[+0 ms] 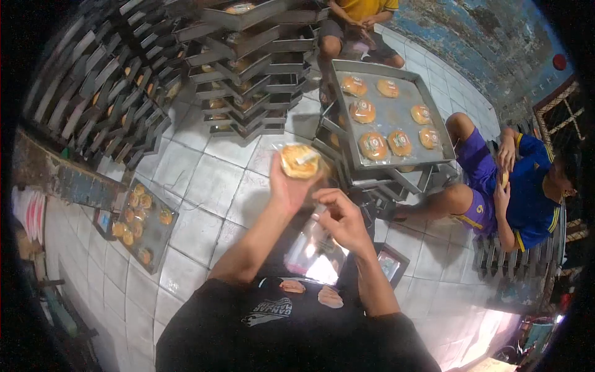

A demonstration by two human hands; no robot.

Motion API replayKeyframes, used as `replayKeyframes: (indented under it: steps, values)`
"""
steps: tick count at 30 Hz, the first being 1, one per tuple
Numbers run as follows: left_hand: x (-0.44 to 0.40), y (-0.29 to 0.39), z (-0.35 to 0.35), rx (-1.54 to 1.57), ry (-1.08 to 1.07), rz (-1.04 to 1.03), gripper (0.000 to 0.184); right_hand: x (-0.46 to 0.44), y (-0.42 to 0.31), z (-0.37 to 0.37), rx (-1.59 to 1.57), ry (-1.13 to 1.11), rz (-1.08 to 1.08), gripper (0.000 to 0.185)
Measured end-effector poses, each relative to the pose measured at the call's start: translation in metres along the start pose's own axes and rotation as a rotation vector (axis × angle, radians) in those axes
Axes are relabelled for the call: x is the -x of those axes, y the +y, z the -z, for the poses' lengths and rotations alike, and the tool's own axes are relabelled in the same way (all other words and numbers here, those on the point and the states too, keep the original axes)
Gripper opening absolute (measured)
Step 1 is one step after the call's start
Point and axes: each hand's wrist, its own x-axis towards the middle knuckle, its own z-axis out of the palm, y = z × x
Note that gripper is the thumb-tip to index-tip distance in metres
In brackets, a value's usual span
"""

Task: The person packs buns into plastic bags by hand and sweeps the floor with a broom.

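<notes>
A round golden bun (300, 162) rests in my left hand (287, 191), held out in front of me with the fingers around its underside. Clear plastic film seems to surround the bun, with a pale strip on top. Close by on the right, my right hand (339, 217) has its fingers curled and pinched together; what is between them, if anything, cannot be made out. Below it, a stack of shiny clear plastic bags (315, 251) lies on my lap. Printed paper pieces (330, 296) sit on my dark shirt.
A metal tray (392, 162) of wrapped buns tops a stack at front right. Stacked trays (248, 93) stand ahead, more at left. A floor tray (155, 248) holds several buns. One person in blue (533, 180) sits right, another in yellow (365, 9) ahead.
</notes>
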Motion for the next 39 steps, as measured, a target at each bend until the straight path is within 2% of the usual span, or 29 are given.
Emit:
replayKeyframes:
  steps: [1, 2, 3, 4, 5, 6, 7, 9, 10, 12, 13, 14, 16, 17, 18, 20, 22, 24, 25, 26, 27, 28, 29, 31, 32, 34, 36, 38, 39]
  values:
    - [-0.001, -0.010, 0.001, 0.036, 0.087, 0.042, 0.065, -0.010, 0.008, -0.002, -0.003, -0.004, 0.003, 0.012]
    - [-0.003, -0.016, 0.005, 0.032, 0.095, 0.049, 0.065, -0.014, 0.015, -0.006, 0.144, -0.097, 0.062, 0.010]
    - [-0.005, -0.021, 0.006, -0.036, 0.115, 0.089, 0.064, -0.013, 0.018, -0.007, 0.294, -0.184, 0.120, 0.013]
    - [-0.011, -0.027, 0.009, -0.097, 0.128, 0.123, 0.064, -0.002, 0.009, 0.001, 0.300, -0.178, 0.117, 0.013]
    - [-0.028, -0.026, 0.034, 0.049, 0.000, 0.120, 0.060, 0.011, -0.009, 0.014, 0.197, -0.399, 0.003, 0.015]
    - [-0.027, -0.013, 0.033, 0.053, 0.002, 0.109, 0.060, 0.021, -0.017, 0.023, 0.084, -0.623, -0.120, 0.018]
    - [-0.019, 0.002, 0.025, 0.002, 0.027, 0.075, 0.058, 0.026, -0.015, 0.028, 0.077, -0.633, -0.126, 0.018]
    - [0.000, 0.020, 0.009, -0.075, 0.136, 0.061, 0.053, 0.034, -0.007, 0.036, -0.250, -0.512, -0.146, 0.020]
    - [0.017, 0.018, -0.005, -0.076, 0.133, 0.069, 0.053, 0.020, -0.004, 0.026, -0.201, -0.074, -0.180, 0.023]
    - [0.057, 0.005, -0.024, -0.070, -0.024, 0.345, 0.049, 0.003, -0.009, 0.028, 0.798, 0.276, 0.466, 0.029]
    - [0.058, -0.006, -0.011, -0.099, -0.040, 0.417, 0.044, 0.008, -0.008, 0.024, 0.644, 0.214, 0.495, 0.030]
    - [0.056, -0.008, 0.003, -0.099, -0.026, 0.420, 0.044, 0.011, -0.006, 0.019, 0.637, 0.211, 0.483, 0.030]
    - [0.041, -0.007, 0.008, -0.697, 0.068, -0.164, 0.045, 0.006, -0.004, 0.018, 0.642, 0.140, 0.447, 0.027]
    - [0.029, 0.005, 0.022, -0.755, -0.090, -0.046, 0.041, -0.004, 0.008, 0.026, 0.577, 0.158, 0.277, 0.018]
    - [0.028, 0.003, 0.019, -0.743, -0.097, -0.064, 0.041, -0.009, 0.018, 0.031, 0.587, 0.148, 0.294, 0.018]
    - [0.030, -0.005, 0.012, -0.965, -0.174, 0.008, 0.038, -0.023, 0.032, 0.037, 0.361, 0.314, -0.106, 0.021]
    - [0.024, -0.013, 0.011, -0.935, -0.156, -0.116, 0.033, -0.029, 0.030, 0.038, 0.417, 0.341, -0.044, 0.027]
    - [0.015, -0.015, 0.008, -1.148, -0.248, -0.449, 0.024, -0.030, 0.024, 0.041, 0.600, 0.240, 0.055, 0.024]
    - [0.014, -0.016, 0.003, -1.067, -0.266, -0.451, 0.017, -0.031, 0.020, 0.039, 0.617, 0.274, 0.309, 0.024]
    - [0.013, -0.016, -0.001, -1.059, -0.273, -0.459, 0.017, -0.031, 0.013, 0.041, 0.626, 0.275, 0.317, 0.024]
    - [0.018, -0.010, -0.012, -1.065, -0.153, -0.396, 0.018, -0.030, -0.006, 0.039, 0.592, 0.304, 0.303, 0.024]
    - [0.021, -0.007, -0.016, -1.076, -0.031, -0.321, 0.019, -0.027, -0.015, 0.037, 0.551, 0.338, 0.277, 0.027]
    - [0.020, -0.006, -0.013, -1.087, -0.029, -0.297, 0.019, -0.034, -0.007, 0.049, 0.522, 0.294, 0.206, 0.030]
    - [0.009, -0.001, -0.008, -1.092, 0.110, -0.519, 0.020, -0.048, 0.006, 0.063, 0.166, 0.309, -0.139, 0.034]
    - [0.014, 0.001, -0.004, -1.106, 0.108, -0.505, 0.020, -0.049, 0.013, 0.073, -0.010, 0.270, -0.275, 0.035]
    - [0.035, 0.008, 0.005, -1.352, -0.012, -0.830, 0.021, -0.033, 0.028, 0.069, -0.051, 0.204, -0.332, 0.035]
    - [0.041, 0.007, 0.054, -1.387, -0.028, -0.757, 0.021, -0.006, 0.052, 0.059, -0.089, 0.136, -0.392, 0.035]
    - [0.043, 0.002, 0.091, -1.085, 0.114, -0.128, 0.022, 0.018, 0.080, 0.041, -0.357, 0.085, -0.673, 0.031]
    - [0.043, -0.001, 0.095, -1.004, 0.120, -0.116, 0.021, 0.021, 0.085, 0.032, -0.360, 0.083, -0.682, 0.031]
